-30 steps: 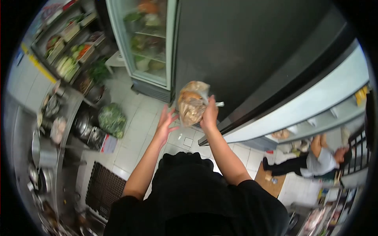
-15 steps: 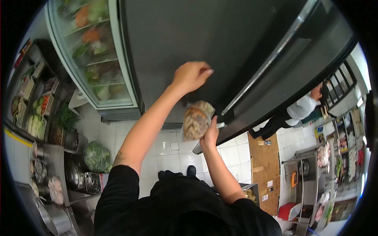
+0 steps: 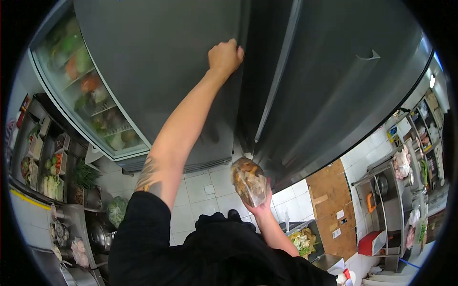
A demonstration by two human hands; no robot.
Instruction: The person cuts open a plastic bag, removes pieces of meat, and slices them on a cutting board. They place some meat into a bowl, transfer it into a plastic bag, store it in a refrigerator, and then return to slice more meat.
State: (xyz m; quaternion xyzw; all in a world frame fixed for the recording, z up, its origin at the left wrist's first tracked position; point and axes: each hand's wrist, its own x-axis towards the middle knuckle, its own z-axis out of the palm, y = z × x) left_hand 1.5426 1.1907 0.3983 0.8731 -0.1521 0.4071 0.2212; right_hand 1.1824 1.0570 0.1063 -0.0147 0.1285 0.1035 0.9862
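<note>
My left hand (image 3: 225,58) is raised, its fingers curled closed around the edge of a tall dark grey refrigerator door (image 3: 157,52). Lower down, near my body, my right hand (image 3: 262,206) grips a clear plastic bag (image 3: 249,183) from below. Brown and orange food pieces fill the bag; their exact kind is hard to make out. A second dark steel door (image 3: 324,100) with a bright vertical edge stands to the right of my left hand and above the bag.
On the left is a glass-door cooler (image 3: 98,95) full of vegetables, beside shelves with produce bins (image 3: 52,162). Flattened cardboard (image 3: 334,209) lies on the tiled floor. A bin (image 3: 303,238) holding vegetable scraps stands right of my legs. Metal shelving (image 3: 386,205) lines the right side.
My left hand has moved up to the door edge. My right hand has lowered the bag toward my body. The view has turned right, and the other person is out of sight.
</note>
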